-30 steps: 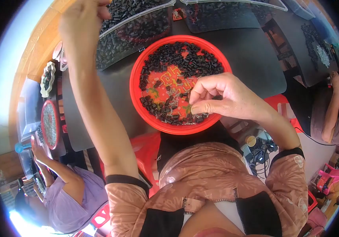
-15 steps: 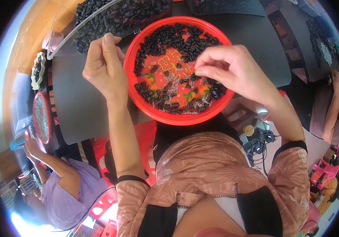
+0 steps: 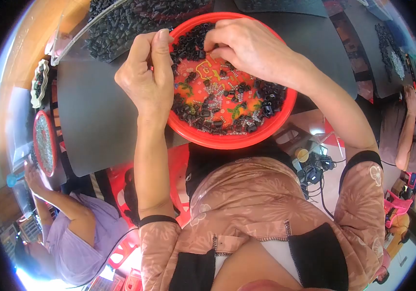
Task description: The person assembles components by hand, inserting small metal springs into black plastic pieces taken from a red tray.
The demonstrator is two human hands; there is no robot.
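A round red tray holds small black plastic parts around its inner edge and small metal springs in the middle. At the tray's left rim is my left hand, closed, with the thumb pressed against the curled fingers; whatever it may hold is hidden. My right hand is over the far side of the tray, its bent fingertips down among the black parts. The fingers are drawn together, and I cannot make out what is between them.
A clear-walled bin of black parts stands behind the tray on the dark table. At left, a person in purple sits near another red tray of metal pieces. Another person's arm is at right.
My right hand has moved from the tray's right side up and left into the far black parts. My left hand has shifted slightly right, to the tray's rim, still closed.
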